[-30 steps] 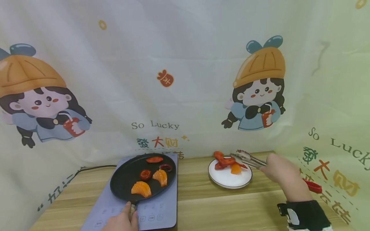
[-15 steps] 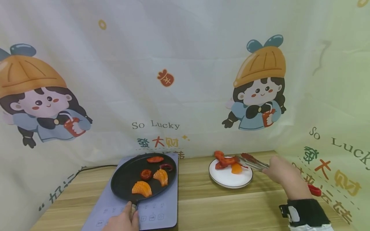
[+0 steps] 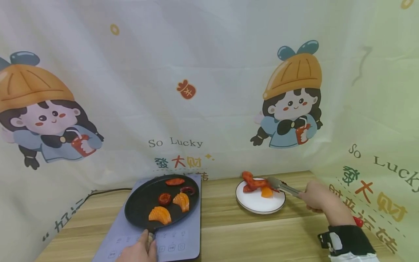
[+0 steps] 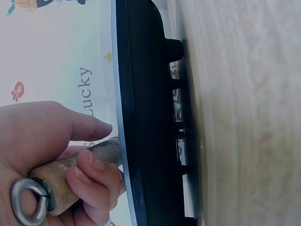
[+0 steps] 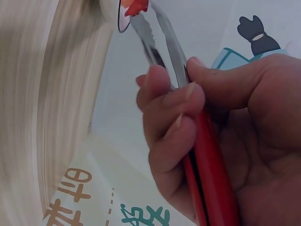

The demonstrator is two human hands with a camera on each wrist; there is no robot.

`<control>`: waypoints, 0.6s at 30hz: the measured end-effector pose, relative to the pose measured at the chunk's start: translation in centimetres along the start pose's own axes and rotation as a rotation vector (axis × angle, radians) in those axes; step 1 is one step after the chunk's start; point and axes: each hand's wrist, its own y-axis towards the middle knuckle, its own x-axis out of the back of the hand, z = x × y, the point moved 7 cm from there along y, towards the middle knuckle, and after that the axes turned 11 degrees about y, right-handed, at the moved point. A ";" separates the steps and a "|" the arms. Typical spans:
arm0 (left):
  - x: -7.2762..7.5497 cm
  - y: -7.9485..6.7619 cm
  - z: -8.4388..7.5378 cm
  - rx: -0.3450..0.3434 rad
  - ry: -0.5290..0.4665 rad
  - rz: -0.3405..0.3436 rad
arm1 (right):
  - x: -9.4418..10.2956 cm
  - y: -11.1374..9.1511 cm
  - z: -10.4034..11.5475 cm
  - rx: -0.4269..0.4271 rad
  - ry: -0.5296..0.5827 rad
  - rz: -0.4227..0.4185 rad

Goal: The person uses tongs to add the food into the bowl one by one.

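Note:
My left hand (image 3: 139, 250) grips the wooden handle (image 4: 70, 176) of a black frying pan (image 3: 142, 205). Two orange salmon-like slices (image 3: 159, 214), a round dark red piece (image 3: 164, 198), a reddish oval slice (image 3: 175, 181) and a small dark curled piece (image 3: 187, 189) lie in the pan. On the right, my right hand (image 3: 319, 198) holds metal tongs (image 3: 288, 189) with red handles (image 5: 214, 174), fingers curled round them. The tongs' tips are at the red strips of food (image 3: 256, 182) on a white plate (image 3: 250, 203); whether they pinch a piece is unclear. An orange chunk (image 3: 266, 192) lies there too.
Under the pan is a pale induction cooktop (image 3: 193, 233), with a black cord (image 3: 108, 190) running off to the left. Plate and cooktop stand on a wooden table (image 3: 235, 240). A printed curtain (image 3: 222, 91) closes off the back and sides.
The tongs have turned over at the plate, and their tips have drawn together on or beside the food. The right hand has rotated and shifted slightly rightward. The left hand and pan stay put.

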 end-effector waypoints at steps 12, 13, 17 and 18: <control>-0.1 -0.1 0.2 -0.008 -0.015 0.012 | 0.8 -0.7 0.4 -0.016 0.074 0.012; -0.1 -0.1 0.2 -0.006 -0.014 0.009 | 0.9 -0.8 0.6 -0.016 0.081 0.011; -0.1 -0.1 0.1 0.004 -0.005 0.000 | 1.2 -1.1 1.2 -0.006 0.111 0.013; -0.1 -0.1 0.1 0.008 -0.005 0.001 | 1.2 -1.1 1.4 -0.007 0.117 0.016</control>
